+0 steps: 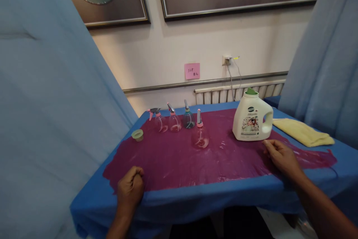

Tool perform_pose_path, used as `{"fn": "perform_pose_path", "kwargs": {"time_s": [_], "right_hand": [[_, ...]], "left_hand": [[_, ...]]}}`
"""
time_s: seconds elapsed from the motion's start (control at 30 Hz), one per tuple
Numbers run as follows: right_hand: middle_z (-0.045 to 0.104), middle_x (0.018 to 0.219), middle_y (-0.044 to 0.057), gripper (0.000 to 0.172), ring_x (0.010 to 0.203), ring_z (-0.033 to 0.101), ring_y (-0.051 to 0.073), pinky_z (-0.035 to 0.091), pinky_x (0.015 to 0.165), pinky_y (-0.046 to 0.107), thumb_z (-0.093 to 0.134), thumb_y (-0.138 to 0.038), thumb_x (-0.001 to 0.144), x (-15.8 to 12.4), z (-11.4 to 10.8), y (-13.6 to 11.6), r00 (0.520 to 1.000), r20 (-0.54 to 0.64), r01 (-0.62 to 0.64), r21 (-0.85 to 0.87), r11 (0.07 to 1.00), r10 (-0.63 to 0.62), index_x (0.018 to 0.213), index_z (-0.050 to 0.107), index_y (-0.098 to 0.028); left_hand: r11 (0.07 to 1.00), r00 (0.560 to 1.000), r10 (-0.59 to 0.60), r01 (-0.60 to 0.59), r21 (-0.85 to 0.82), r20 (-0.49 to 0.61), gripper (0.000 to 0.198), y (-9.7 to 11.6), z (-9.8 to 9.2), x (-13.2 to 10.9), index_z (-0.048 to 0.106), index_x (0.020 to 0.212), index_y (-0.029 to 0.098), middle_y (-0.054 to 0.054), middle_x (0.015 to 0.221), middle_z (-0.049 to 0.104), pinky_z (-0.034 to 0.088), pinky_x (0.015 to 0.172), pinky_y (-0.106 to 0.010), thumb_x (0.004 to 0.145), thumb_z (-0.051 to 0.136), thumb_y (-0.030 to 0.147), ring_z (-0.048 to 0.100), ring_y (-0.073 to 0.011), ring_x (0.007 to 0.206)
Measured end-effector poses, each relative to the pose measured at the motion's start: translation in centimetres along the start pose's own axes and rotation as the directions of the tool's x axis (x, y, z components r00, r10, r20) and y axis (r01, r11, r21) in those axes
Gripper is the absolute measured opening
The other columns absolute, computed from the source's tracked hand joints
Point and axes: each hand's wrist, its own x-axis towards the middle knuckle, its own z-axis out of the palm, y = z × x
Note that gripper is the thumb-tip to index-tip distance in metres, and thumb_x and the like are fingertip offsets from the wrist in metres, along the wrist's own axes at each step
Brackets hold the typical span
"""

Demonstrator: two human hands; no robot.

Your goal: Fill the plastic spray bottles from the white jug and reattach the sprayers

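My left hand [130,185] rests as a closed fist at the near left edge of the purple plastic sheet [170,164], with nothing showing in it. On the right, my right hand [279,155] lies with fingers curled together, just below a cream detergent jug [253,119] and apart from its handle. A green piece sits in the jug's open mouth. Near the middle stands a clear spray bottle [200,138] with a pink collar. Behind it are a teal spray bottle [188,119] and two pink-topped spray bottles [175,122]. A translucent green cap [137,135] lies at the left.
A folded yellow cloth [304,131] lies at the right on the blue tablecloth [209,194]. Blue curtains [56,101] hang on both sides. Against the back wall are a radiator [215,95], a pink note [192,71] and a socket [226,60] with cables.
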Motion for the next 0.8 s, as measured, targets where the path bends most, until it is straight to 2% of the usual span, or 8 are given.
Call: {"fn": "perform_pose_path", "kwargs": {"time_s": [0.2, 0.47, 0.8], "right_hand": [[0.069, 0.066, 0.003, 0.054, 0.054, 0.057, 0.019, 0.040, 0.051, 0.032, 0.063, -0.076, 0.096, 0.0, 0.0, 0.4, 1.000, 0.004, -0.017, -0.005, 1.000, 0.017, 0.084, 0.071, -0.023], [0.072, 0.071, 0.004, 0.050, 0.059, 0.061, 0.020, 0.044, 0.056, 0.033, 0.064, -0.072, 0.096, -0.2, -0.3, -0.2, 1.000, -0.002, -0.017, -0.019, 1.000, 0.017, 0.086, 0.071, -0.024], [0.072, 0.069, 0.005, 0.050, 0.056, 0.060, 0.020, 0.044, 0.053, 0.032, 0.065, -0.073, 0.094, -0.4, -0.3, -0.9, 1.000, -0.001, -0.027, -0.019, 0.999, 0.027, 0.085, 0.072, -0.024]], "left_hand": [[1.000, 0.999, -0.010, 0.009, 0.012, 0.035, 0.019, -0.1, 0.1, 0.0, 0.060, 0.067, 0.025, 0.004, 0.057, 0.055, 0.041, 0.056, -0.027, 0.078, 0.047, 0.034, 0.053, -0.0162, 0.052], [1.000, 0.996, -0.010, 0.009, 0.015, 0.087, 0.017, -0.1, 0.2, 0.2, 0.056, 0.063, 0.026, 0.005, 0.053, 0.050, 0.038, 0.055, -0.027, 0.075, 0.047, 0.033, 0.048, -0.0156, 0.050], [1.000, 0.994, -0.010, 0.009, 0.013, 0.104, 0.016, 0.5, 0.0, 0.2, 0.056, 0.064, 0.026, 0.006, 0.052, 0.048, 0.039, 0.055, -0.026, 0.075, 0.047, 0.033, 0.045, -0.0155, 0.049]]}}
